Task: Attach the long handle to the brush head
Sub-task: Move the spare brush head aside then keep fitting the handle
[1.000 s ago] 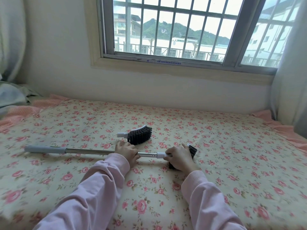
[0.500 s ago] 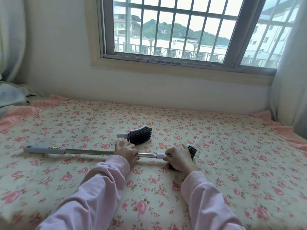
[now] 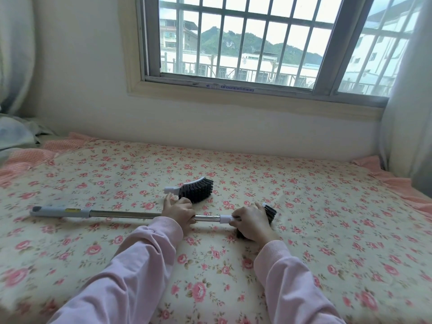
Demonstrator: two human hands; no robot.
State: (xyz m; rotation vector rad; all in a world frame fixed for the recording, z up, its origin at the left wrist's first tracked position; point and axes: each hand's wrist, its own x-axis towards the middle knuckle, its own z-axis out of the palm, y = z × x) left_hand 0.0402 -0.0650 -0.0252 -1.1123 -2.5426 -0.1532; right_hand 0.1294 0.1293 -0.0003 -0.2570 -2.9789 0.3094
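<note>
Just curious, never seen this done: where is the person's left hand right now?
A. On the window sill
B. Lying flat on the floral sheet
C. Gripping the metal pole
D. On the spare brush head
C: the left hand is wrapped around the metal pole, near its middle.

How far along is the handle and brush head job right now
The long handle lies on the floral sheet, its white end meeting the brush head. The left hand grips the shaft; the right hand covers the head. Whether it has locked is hidden. A spare brush head lies unused.
</note>
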